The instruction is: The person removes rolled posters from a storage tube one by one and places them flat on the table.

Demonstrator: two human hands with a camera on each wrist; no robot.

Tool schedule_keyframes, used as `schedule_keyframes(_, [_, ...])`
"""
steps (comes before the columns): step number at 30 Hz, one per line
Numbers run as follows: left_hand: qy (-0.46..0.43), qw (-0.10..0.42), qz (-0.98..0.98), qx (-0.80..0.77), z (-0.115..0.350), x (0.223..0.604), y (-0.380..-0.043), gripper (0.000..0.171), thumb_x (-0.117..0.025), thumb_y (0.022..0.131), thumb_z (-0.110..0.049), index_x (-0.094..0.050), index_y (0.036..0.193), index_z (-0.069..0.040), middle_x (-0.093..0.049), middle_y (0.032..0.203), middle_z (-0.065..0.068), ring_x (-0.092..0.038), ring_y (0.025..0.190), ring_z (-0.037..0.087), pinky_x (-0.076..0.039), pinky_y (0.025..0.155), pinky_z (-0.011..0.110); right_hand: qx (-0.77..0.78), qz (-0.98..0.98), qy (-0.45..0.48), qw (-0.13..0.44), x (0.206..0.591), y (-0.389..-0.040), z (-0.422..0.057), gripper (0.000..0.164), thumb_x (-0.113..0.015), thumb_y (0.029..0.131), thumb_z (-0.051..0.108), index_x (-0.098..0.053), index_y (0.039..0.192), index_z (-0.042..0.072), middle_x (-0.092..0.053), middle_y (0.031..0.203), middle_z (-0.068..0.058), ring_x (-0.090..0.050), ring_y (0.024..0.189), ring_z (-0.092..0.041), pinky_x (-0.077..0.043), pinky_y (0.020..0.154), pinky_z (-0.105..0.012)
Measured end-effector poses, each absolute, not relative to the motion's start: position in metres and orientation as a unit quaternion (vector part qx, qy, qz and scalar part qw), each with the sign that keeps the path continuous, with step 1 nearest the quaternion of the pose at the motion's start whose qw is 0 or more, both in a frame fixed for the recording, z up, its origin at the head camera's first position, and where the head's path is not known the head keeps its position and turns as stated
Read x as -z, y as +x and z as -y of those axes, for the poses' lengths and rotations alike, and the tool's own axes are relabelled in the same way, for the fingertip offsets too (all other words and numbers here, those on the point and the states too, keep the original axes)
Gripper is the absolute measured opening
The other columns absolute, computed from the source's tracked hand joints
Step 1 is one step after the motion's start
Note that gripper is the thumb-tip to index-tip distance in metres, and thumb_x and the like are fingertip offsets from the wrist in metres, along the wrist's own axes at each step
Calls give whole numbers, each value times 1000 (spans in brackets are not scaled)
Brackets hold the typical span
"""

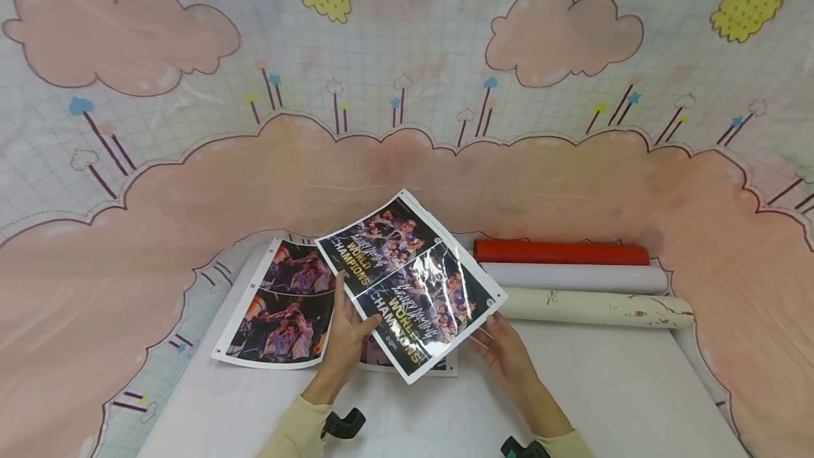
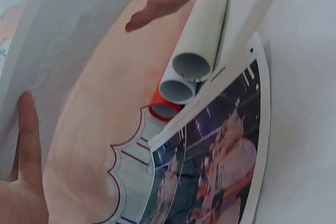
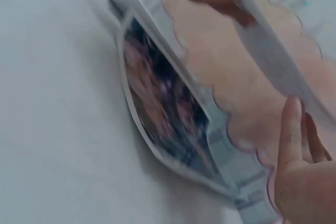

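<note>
A glossy printed sheet (image 1: 407, 288) with two dark "World Champions" pictures is held tilted above the table. My left hand (image 1: 346, 341) pinches its lower left edge, thumb on the printed face; in the left wrist view a finger of this hand (image 2: 26, 145) lies along the white back. At the sheet's right corner is my right hand (image 1: 505, 352), fingers extended and partly behind the edge. The right wrist view has its thumb (image 3: 292, 129) pointing up near the sheet. Below lie other picture sheets, one at the left (image 1: 286, 309) and another (image 1: 451, 366) mostly hidden.
At the back right of the white table (image 1: 604, 380) lie a red roll (image 1: 559, 253), a white roll (image 1: 572, 277) and a cream tube (image 1: 598, 307) with dark marks, side by side. A cloth with clouds (image 1: 381, 168) hangs behind.
</note>
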State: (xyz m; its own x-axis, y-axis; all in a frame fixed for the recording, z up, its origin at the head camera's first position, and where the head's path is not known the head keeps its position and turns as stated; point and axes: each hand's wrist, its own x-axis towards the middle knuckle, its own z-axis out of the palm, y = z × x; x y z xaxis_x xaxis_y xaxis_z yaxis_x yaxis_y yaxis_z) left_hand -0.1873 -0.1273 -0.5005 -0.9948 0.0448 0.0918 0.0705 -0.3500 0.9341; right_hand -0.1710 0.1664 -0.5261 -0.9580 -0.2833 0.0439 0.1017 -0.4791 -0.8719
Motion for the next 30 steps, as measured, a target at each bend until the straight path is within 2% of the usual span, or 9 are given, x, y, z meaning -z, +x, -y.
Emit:
schedule_keyframes(6, [-57, 40, 553, 830, 116, 495, -179, 114, -58, 84, 15, 14, 155, -39, -9, 167, 0, -33, 146, 26, -48, 102, 24, 833, -543, -1, 101, 523, -161, -138, 51, -46, 104, 17, -30, 149, -1, -70, 112, 10, -68, 102, -9, -56, 91, -29])
schedule_keyframes(10, [-61, 42, 556, 828, 111, 495, -173, 114, -60, 85, 13, 13, 154, -40, -10, 166, -1, -46, 137, 14, -50, 99, 25, 840, -537, 27, 76, 519, -157, -133, 53, -47, 104, 18, -28, 150, -2, -72, 110, 10, -68, 100, -8, -57, 86, -26])
schedule_keyframes(13, [-61, 34, 558, 827, 110, 499, -172, 113, -61, 86, 10, 14, 154, -40, -9, 166, 0, -48, 136, 17, -51, 98, 26, 839, -539, 38, 53, 518, -157, -133, 51, -46, 105, 20, -31, 148, -2, -71, 110, 10, -68, 100, -7, -57, 84, -24])
schedule_keyframes(15, [-60, 32, 564, 823, 111, 502, -172, 109, -60, 88, 6, 14, 154, -40, -6, 167, 1, -42, 140, 20, -51, 98, 25, 839, -541, 44, 40, 518, -157, -134, 49, -45, 105, 21, -34, 147, -1, -71, 111, 10, -68, 102, -7, -57, 85, -24])
schedule_keyframes(18, [-60, 38, 562, 824, 116, 504, -174, 98, -55, 95, -1, 14, 155, -36, -5, 166, 4, -43, 139, 16, -49, 100, 24, 840, -539, 52, 27, 516, -159, -140, 48, -45, 105, 21, -35, 147, 0, -70, 113, 9, -68, 104, -7, -57, 86, -24])
schedule_keyframes(21, [-58, 47, 539, 839, 125, 504, -176, 79, -42, 103, -10, 13, 155, -32, -8, 166, 9, -54, 127, 10, -52, 97, 26, 841, -539, 51, 18, 516, -160, -149, 49, -44, 106, 21, -33, 147, -2, -70, 112, 9, -68, 104, -6, -56, 88, -24])
schedule_keyframes(25, [-38, 52, 492, 868, 142, 499, -181, 55, -29, 108, -21, -2, 155, -30, -18, 162, 13, -64, 114, 10, -56, 89, 28, 844, -535, 48, 19, 515, -160, -163, 52, -43, 106, 21, -28, 148, -6, -69, 111, 10, -67, 104, -5, -55, 89, -23])
schedule_keyframes(27, [-23, 49, 492, 869, 152, 497, -184, 47, -28, 108, -26, -14, 153, -29, -24, 159, 15, -64, 110, 9, -56, 85, 25, 844, -533, 50, 23, 515, -160, -171, 54, -43, 106, 21, -26, 149, -7, -70, 111, 10, -67, 103, -5, -56, 89, -24])
schedule_keyframes(30, [1, 34, 519, 854, 164, 496, -190, 39, -34, 108, -28, -29, 147, -24, -29, 156, 7, -62, 109, 6, -54, 84, 22, 838, -542, 55, 31, 515, -160, -182, 54, -44, 106, 22, -27, 148, -7, -71, 108, 9, -68, 102, -5, -56, 87, -24])
